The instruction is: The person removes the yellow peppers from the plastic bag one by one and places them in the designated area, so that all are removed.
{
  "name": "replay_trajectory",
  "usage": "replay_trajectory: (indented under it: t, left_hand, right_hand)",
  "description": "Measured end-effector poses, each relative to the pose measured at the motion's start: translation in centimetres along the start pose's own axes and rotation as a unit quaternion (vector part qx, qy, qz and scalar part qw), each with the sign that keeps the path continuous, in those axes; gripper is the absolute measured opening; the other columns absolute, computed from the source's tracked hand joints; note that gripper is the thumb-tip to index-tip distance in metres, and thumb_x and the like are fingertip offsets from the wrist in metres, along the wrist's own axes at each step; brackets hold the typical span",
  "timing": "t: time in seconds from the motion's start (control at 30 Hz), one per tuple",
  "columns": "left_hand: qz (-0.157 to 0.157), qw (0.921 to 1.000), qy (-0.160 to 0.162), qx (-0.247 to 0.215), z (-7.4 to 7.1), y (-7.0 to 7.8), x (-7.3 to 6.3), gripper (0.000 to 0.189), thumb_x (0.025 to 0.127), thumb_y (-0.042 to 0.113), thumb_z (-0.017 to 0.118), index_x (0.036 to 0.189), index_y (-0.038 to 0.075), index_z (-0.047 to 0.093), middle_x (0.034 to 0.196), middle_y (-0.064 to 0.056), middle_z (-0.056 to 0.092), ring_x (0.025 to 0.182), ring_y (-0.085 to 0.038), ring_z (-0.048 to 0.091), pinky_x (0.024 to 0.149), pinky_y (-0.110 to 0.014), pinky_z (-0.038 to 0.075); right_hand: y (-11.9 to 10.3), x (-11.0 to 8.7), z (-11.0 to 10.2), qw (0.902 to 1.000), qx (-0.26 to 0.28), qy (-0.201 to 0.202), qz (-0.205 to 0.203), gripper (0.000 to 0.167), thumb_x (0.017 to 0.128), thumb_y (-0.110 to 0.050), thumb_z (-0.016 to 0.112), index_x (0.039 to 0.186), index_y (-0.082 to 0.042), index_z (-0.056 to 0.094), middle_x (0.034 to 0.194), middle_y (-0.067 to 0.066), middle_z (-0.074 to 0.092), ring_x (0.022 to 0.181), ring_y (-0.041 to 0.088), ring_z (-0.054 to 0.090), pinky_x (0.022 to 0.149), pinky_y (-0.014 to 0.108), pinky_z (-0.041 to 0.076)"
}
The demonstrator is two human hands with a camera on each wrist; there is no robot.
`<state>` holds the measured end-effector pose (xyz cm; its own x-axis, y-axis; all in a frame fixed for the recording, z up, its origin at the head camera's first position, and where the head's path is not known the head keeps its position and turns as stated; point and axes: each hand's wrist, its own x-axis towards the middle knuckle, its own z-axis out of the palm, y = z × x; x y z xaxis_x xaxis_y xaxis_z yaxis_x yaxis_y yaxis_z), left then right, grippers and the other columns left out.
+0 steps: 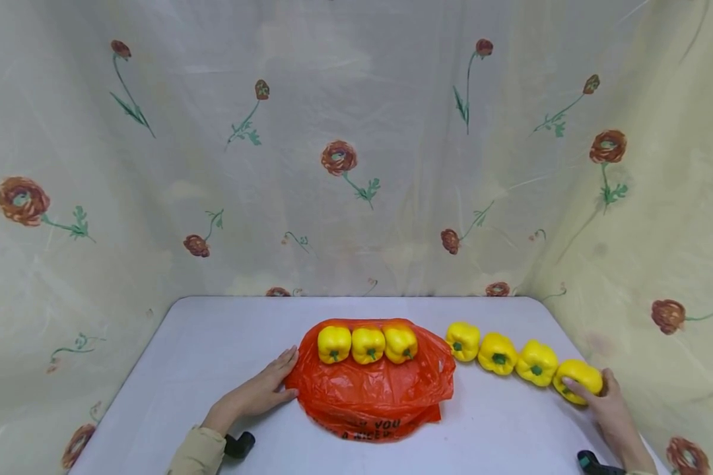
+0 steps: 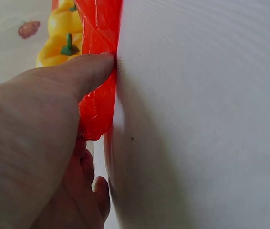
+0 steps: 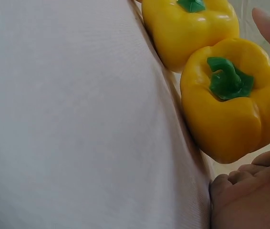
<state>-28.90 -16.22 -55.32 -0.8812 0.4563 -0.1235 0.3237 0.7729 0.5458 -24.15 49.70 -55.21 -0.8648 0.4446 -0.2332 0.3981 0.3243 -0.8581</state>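
A red plastic bag (image 1: 365, 389) with black lettering lies on the table, with three yellow bell peppers (image 1: 368, 345) in a row toward its far side. My left hand (image 1: 261, 389) rests at the bag's left edge, its fingers straight and its thumb touching the red plastic (image 2: 99, 102). To the right, a slanting row of several more yellow bell peppers (image 1: 537, 363) runs from the bag. Around the nearest pepper (image 1: 581, 377) of that row is my right hand (image 1: 609, 406), thumb raised over it and fingers beside it. The right wrist view shows this pepper's green stem (image 3: 228, 78).
The white table (image 1: 226, 336) has rounded far corners. Behind it and at both sides hangs a pale curtain (image 1: 356, 224) with red flowers.
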Motion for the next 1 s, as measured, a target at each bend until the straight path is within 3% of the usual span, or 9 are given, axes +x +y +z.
replay_trajectory:
  t: [0.07,0.13,0.37,0.63,0.83,1.0]
  left_hand:
    - [0.001,1.0000,0.001,-0.003,0.0,0.1,0.0,0.083,0.091,0.052,0.058,0.155,0.014,0.020,0.164,-0.002,0.010,0.151,-0.027,0.011,0.118,-0.053,0.022]
    - [0.002,1.0000,0.001,-0.006,0.0,0.1,0.0,0.083,0.091,0.051,0.058,0.155,0.014,0.020,0.164,-0.003,0.010,0.151,-0.028,0.011,0.118,-0.053,0.022]
    - [0.003,1.0000,0.002,-0.006,0.0,0.1,-0.1,0.082,0.092,0.050,0.058,0.154,0.012,0.021,0.164,-0.003,0.010,0.151,-0.028,0.011,0.119,-0.053,0.022]
    - [0.006,0.9999,-0.001,-0.008,-0.2,0.2,-0.3,0.082,0.092,0.050,0.057,0.154,0.012,0.020,0.164,-0.004,0.010,0.151,-0.028,0.011,0.119,-0.053,0.021]
    - [0.002,1.0000,-0.006,-0.007,-0.3,0.4,-0.3,0.082,0.092,0.051,0.058,0.155,0.014,0.020,0.164,-0.002,0.010,0.151,-0.027,0.011,0.118,-0.053,0.022]
    - [0.002,1.0000,-0.007,-0.007,-0.4,0.5,-0.3,0.081,0.092,0.049,0.059,0.154,0.014,0.020,0.164,-0.002,0.010,0.151,-0.027,0.011,0.118,-0.053,0.022]
  right_hand:
    - [0.1,0.0,-0.1,0.9998,0.004,-0.008,0.016,0.119,0.087,-0.061,0.058,0.146,-0.003,-0.027,0.154,0.025,-0.026,0.145,0.045,-0.012,0.118,0.059,0.000]
    - [0.2,0.0,-0.1,0.9996,0.004,-0.011,0.026,0.121,0.086,-0.062,0.058,0.142,-0.007,-0.033,0.150,0.020,-0.034,0.142,0.044,-0.021,0.118,0.058,-0.003]
    - [0.3,-0.2,-0.4,0.9999,-0.007,0.001,0.012,0.117,0.088,-0.060,0.056,0.143,-0.007,-0.033,0.150,0.017,-0.035,0.142,0.044,-0.021,0.118,0.059,0.001]
    - [-1.8,-1.5,-1.5,0.9991,-0.040,0.016,0.001,0.120,0.086,-0.064,0.057,0.144,-0.010,-0.032,0.151,0.016,-0.034,0.141,0.047,-0.019,0.113,0.067,0.008]
    - [-4.4,-3.0,-1.5,0.9955,-0.051,0.006,-0.080,0.114,0.089,-0.057,0.058,0.145,-0.015,-0.032,0.152,0.016,-0.033,0.140,0.048,-0.020,0.111,0.069,0.005]
    - [-6.9,-4.9,-0.1,0.9844,-0.050,-0.011,-0.168,0.110,0.092,-0.046,0.061,0.148,-0.018,-0.028,0.155,0.014,-0.030,0.141,0.047,-0.020,0.112,0.065,0.000]
